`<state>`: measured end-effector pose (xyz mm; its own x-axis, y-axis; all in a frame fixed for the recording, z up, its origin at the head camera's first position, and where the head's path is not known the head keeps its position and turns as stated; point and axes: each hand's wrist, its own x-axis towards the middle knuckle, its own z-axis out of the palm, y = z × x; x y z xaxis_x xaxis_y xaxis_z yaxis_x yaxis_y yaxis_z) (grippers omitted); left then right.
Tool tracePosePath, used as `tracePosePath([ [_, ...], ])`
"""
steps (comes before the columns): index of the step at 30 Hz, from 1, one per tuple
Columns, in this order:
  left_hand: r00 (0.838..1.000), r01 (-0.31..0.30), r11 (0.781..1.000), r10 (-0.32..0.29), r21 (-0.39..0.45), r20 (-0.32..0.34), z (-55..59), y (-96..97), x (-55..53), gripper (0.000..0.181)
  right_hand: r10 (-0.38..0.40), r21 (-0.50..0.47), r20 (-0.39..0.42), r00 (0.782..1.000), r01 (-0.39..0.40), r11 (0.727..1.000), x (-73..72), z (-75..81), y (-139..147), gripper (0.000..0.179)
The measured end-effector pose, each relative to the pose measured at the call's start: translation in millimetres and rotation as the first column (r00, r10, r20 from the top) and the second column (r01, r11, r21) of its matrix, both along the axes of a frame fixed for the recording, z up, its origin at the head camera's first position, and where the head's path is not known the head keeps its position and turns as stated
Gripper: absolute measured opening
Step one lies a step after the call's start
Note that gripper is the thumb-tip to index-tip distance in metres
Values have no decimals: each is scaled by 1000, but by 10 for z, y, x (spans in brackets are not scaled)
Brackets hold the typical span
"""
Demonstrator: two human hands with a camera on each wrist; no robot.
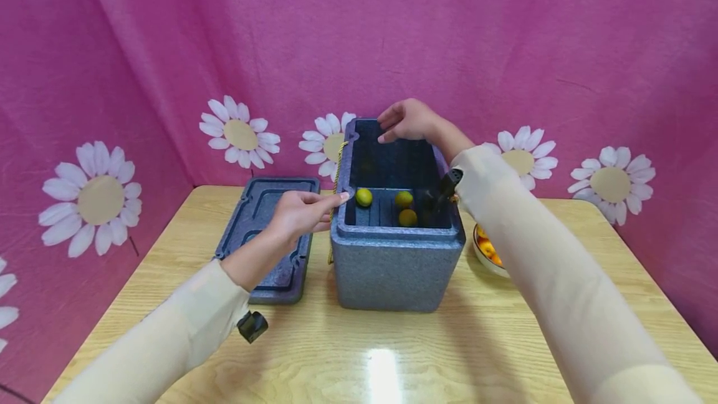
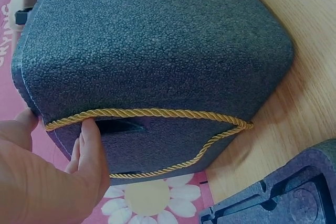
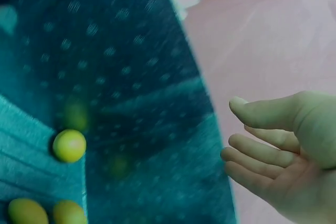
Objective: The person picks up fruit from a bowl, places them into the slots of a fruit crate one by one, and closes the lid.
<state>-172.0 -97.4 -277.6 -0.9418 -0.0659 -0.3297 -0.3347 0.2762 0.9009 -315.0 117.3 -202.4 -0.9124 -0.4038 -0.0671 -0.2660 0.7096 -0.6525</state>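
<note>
Three fruits (image 1: 364,197) inside one grey box (image 1: 389,276), one grey lid (image 1: 282,273), one bowl (image 1: 490,267), one table (image 1: 314,354)

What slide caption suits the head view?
Left grip holding an open box, right grip empty near its far end, three yellowish fruits inside.

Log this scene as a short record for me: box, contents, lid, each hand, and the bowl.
Box: gray, open-topped, on the wooden table
Contents: three yellowish fruits visible inside
Lid: gray, lying left of the box
Left hand: pinches the box's left rim, fingers at the gold rope
Right hand: above the box's far end, holding nothing
Bowl: right of the box, holding orange fruit, partly behind the right sleeve
</note>
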Motion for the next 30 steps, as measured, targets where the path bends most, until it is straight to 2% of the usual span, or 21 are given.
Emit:
tracePosePath([
  [8, 1000, -13, 1000, 13, -3, 10, -7, -44, -33, 61, -8, -1, -50, 999, 8, 1000, 212, 304, -28, 50],
  [14, 1000, -17, 1000, 17, -15, 0, -32, -60, -47, 59, 2, -50, -106, 994, -7, 999, 420, 366, 115, 47],
  [22, 1000, -10, 1000, 10, -2, -10, -19, -59, -62, 57, -34, -113, -243, 969, 6, 994, 685, 167, 519, 37],
  [30, 1000, -6, 1000, 6, 6, -22, -22, -33, -58, 56, -108, -119, -337, 935, 71, 990, 909, -245, 968, 34],
])
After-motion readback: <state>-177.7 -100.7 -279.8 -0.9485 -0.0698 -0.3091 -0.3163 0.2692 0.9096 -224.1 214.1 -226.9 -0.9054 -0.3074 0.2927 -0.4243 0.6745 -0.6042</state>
